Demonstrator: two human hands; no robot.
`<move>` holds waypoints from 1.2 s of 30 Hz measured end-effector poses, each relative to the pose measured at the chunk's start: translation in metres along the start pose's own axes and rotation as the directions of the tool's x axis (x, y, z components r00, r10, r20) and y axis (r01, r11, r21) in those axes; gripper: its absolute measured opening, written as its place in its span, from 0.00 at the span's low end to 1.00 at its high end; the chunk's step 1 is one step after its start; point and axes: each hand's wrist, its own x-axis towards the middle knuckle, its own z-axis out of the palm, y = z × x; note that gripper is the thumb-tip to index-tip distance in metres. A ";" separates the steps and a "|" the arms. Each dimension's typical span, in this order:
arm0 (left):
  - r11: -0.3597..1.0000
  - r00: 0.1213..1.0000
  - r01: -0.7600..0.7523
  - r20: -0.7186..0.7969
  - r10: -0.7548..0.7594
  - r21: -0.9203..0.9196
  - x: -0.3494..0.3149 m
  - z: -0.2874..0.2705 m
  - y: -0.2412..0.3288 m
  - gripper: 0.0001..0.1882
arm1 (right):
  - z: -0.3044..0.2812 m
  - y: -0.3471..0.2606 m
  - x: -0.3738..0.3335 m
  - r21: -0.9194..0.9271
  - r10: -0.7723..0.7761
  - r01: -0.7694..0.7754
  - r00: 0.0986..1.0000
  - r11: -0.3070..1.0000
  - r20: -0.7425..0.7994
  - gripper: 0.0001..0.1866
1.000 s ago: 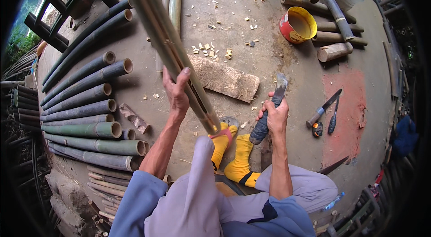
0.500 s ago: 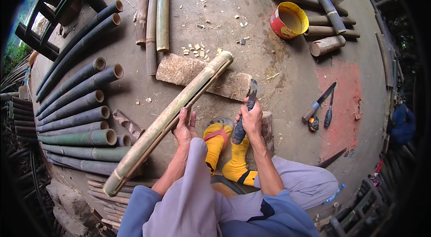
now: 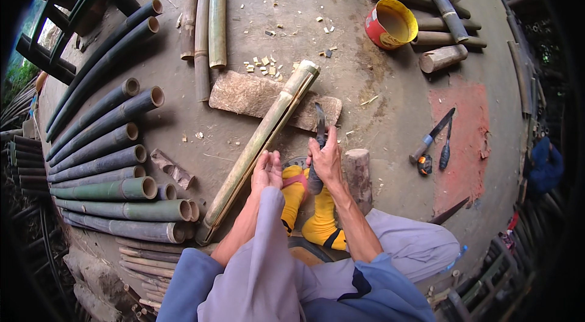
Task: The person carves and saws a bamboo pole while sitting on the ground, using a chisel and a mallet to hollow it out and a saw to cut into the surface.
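Note:
A long pale bamboo pole [image 3: 247, 154], split lengthwise along its right side, leans at a slant with its far end over a rough wooden block [image 3: 244, 94]. Beside the pole's split edge is my left hand [image 3: 267, 174], palm turned up and fingers stretched out; whether they touch the bamboo I cannot tell. My right hand [image 3: 326, 157] grips a knife [image 3: 315, 179] by its dark wrapped handle. The blade points away from me, up past the fingers toward the block.
Dark and green bamboo poles [image 3: 100, 166] lie in a row at left. A short log [image 3: 358, 178] stands near my right foot. Farther right are another knife [image 3: 431, 134], an orange-black tape measure [image 3: 425, 164] and a red-and-yellow bucket [image 3: 391, 24]. Wood chips [image 3: 264, 64] litter the ground.
The bamboo pole has swung steeper, its near end moving right and away from my left side. My left hand has opened beside it. The knife has shifted left, nearer the pole.

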 end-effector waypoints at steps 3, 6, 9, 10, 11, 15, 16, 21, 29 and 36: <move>0.563 0.912 -0.411 0.326 0.250 0.717 -0.030 0.028 0.015 0.13 | -0.003 0.001 0.007 0.019 0.002 -0.004 0.994 1.000 0.106 0.13; -0.525 0.381 -0.671 0.851 0.361 0.523 -0.015 0.058 0.033 0.28 | 0.003 0.002 0.012 0.050 -0.055 0.051 0.994 0.997 0.091 0.11; -0.609 0.644 -0.533 0.748 0.158 0.587 0.020 0.051 0.048 0.34 | 0.008 -0.003 0.016 0.051 -0.045 0.040 0.994 0.998 0.100 0.11; -0.570 0.708 -0.532 0.698 0.106 0.626 0.021 0.052 0.051 0.33 | 0.008 -0.001 0.016 0.041 -0.030 0.026 0.994 0.999 0.102 0.11; -0.531 0.765 -0.525 0.643 0.049 0.665 0.021 0.053 0.053 0.33 | 0.007 -0.001 0.017 0.027 -0.058 0.055 0.994 0.998 0.098 0.11; -0.534 0.798 -0.535 0.599 -0.065 0.654 0.025 0.055 0.055 0.30 | 0.011 -0.009 0.028 -0.020 -0.125 0.128 0.983 0.992 0.133 0.14; -0.520 0.777 -0.563 0.626 -0.067 0.642 0.027 0.054 0.055 0.31 | 0.010 -0.011 0.030 -0.034 -0.125 0.131 0.981 0.991 0.147 0.14; -0.538 0.787 -0.535 0.616 -0.036 0.651 0.029 0.054 0.056 0.31 | 0.014 -0.010 0.035 -0.066 -0.083 0.092 0.988 0.994 0.126 0.14; -0.552 0.778 -0.528 0.628 -0.010 0.646 0.033 0.050 0.053 0.29 | 0.020 0.001 0.034 -0.183 -0.184 0.196 0.980 0.964 0.078 0.11; -0.556 0.791 -0.501 0.612 0.019 0.664 0.029 0.053 0.051 0.29 | 0.012 -0.016 0.040 -0.185 -0.071 0.100 0.985 0.978 0.158 0.09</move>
